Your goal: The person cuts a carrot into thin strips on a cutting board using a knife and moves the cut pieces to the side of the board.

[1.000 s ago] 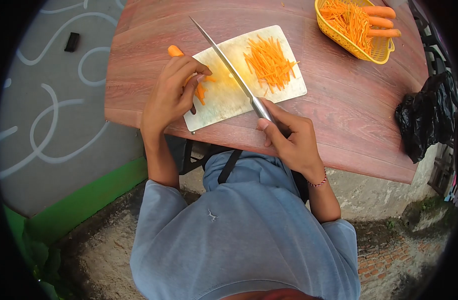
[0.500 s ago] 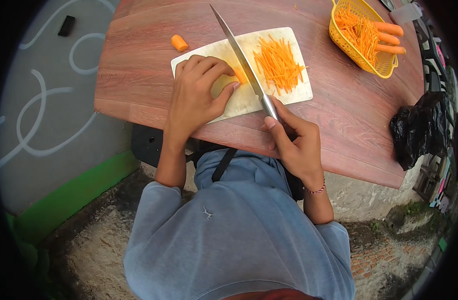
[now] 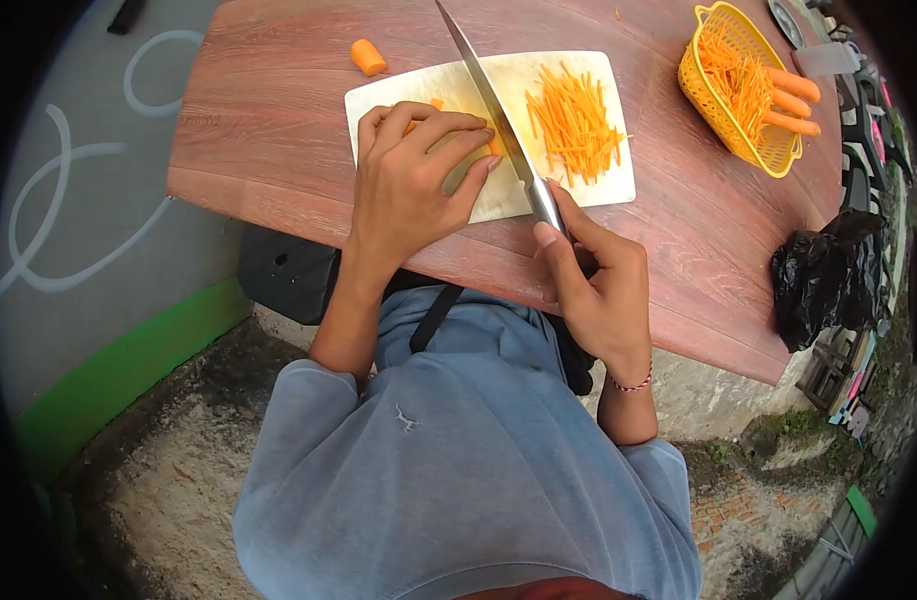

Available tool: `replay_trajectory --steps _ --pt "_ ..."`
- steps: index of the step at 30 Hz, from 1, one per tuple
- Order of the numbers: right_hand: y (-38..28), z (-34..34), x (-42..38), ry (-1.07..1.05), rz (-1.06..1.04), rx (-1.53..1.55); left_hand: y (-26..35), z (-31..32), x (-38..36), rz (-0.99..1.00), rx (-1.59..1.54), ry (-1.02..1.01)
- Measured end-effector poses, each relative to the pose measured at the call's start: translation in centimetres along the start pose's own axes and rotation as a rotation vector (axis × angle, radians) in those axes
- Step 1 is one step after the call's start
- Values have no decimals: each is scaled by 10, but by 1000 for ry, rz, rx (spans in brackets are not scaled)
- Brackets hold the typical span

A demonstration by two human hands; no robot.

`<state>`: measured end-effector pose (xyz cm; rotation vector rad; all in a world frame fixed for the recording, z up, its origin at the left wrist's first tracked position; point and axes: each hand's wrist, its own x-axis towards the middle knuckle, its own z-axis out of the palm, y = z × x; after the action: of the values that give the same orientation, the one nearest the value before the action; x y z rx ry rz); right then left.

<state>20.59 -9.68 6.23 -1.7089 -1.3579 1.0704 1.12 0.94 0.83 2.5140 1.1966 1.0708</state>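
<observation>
My right hand [image 3: 600, 285] is closed round the handle of a large knife [image 3: 500, 115], whose blade lies slantwise over a white cutting board [image 3: 488, 210]. Fingers bent, my left hand [image 3: 410, 180] presses on carrot pieces [image 3: 494, 144] just left of the blade; most of them are hidden under the fingers. On the board's right side lies a pile of thin carrot strips [image 3: 575, 125]. A short carrot chunk [image 3: 368, 57] rests on the table beyond the board's upper left edge.
A yellow basket [image 3: 720, 115] at the upper right of the wooden table [image 3: 268, 130] holds carrot strips and several whole carrots [image 3: 793, 103]. Beside it is a clear plastic container [image 3: 828, 59]. A black plastic bag [image 3: 828, 275] is at the right edge.
The view has shifted slightly. My left fingers have moved further over the carrot pieces and reach closer to the blade. The knife remains in my right hand.
</observation>
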Motion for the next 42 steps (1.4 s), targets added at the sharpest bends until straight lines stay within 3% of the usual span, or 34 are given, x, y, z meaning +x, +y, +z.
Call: replay_trajectory --steps 17,31,38,42 --pt "-4 9 -9 56 -81 -34 -1 2 -1 -4 -14 21" --pt "-7 27 -26 91 -255 -365 -4 3 -1 20 -4 43" --pt "-8 34 13 136 -326 -338 1 -1 -1 18 -9 25" --pt "-10 19 7 83 -251 -254 1 0 -1 10 -5 23"
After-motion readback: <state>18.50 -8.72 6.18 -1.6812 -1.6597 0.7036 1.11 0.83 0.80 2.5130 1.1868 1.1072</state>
